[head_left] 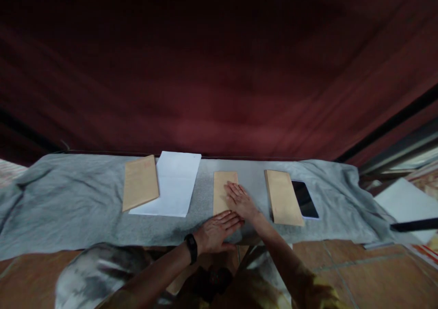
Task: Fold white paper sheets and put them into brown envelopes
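A brown paper envelope [221, 185] lies upright in front of me on the grey cloth. My right hand [239, 200] rests flat across its right side, fingers stretched out. Over its near edge lies my left hand [219, 230], also flat with fingers extended and a black band on the wrist; its fingertips meet the right hand's heel. The two hands hide the lower part of the envelope. To the right is a stack of similar brown envelopes [284, 197]. On the left, more brown envelopes [140, 183] partly cover white paper sheets [178, 181].
A dark-screened phone [304, 199] lies partly under the right stack. Grey cloth [85, 199] covers the narrow work surface. A dark red curtain-like sheet [219, 94] rises behind it. White paper [410, 204] sits at the far right, above the tiled floor [369, 277].
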### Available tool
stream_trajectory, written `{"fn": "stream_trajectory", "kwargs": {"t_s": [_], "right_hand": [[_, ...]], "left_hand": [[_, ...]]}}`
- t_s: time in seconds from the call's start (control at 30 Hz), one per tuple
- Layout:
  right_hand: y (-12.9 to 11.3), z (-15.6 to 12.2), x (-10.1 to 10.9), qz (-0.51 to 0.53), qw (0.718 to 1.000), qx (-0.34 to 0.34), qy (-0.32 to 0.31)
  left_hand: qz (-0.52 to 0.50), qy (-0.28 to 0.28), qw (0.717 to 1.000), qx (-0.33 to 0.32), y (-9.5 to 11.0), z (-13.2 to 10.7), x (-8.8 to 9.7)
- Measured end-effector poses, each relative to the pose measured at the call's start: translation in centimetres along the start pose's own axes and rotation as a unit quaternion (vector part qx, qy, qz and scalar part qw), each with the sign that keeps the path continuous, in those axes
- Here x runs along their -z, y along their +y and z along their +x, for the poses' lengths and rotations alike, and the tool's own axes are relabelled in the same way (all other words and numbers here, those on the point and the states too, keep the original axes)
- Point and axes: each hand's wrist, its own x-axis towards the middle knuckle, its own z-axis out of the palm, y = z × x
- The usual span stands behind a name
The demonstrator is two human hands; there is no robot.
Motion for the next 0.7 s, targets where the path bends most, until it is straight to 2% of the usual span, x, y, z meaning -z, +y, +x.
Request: {"fn": "stream_trajectory", "kwargs": {"t_s": [0.13,0.23,0.4,0.47,0.7], "right_hand": [[0.6,2.7,0.0,-0.019,0.996,-0.089,-0.002],[0.6,2.7,0.0,-0.023,0.996,-0.092,0.003],[0.1,-1.2,0.2,-0.026,0.999,-0.026,0.009],[-0.3,-3.3,0.6,-0.023,1.000,0.016,0.005],[-2.6,-9.1,2.0,-0.009,0.998,0.066,0.011]], "left_hand": [[0.006,-0.028,1.000,-0.009,0.0,0.0,0.4],[0.007,-0.031,0.999,-0.014,-0.1,-0.2,0.4],[0.021,0.005,1.000,-0.015,0.0,-0.8,0.1],[0.033,0.032,0.999,-0.007,0.0,-1.0,-0.3],[0.046,0.142,0.989,0.009,0.2,-1.2,-0.8]]}}
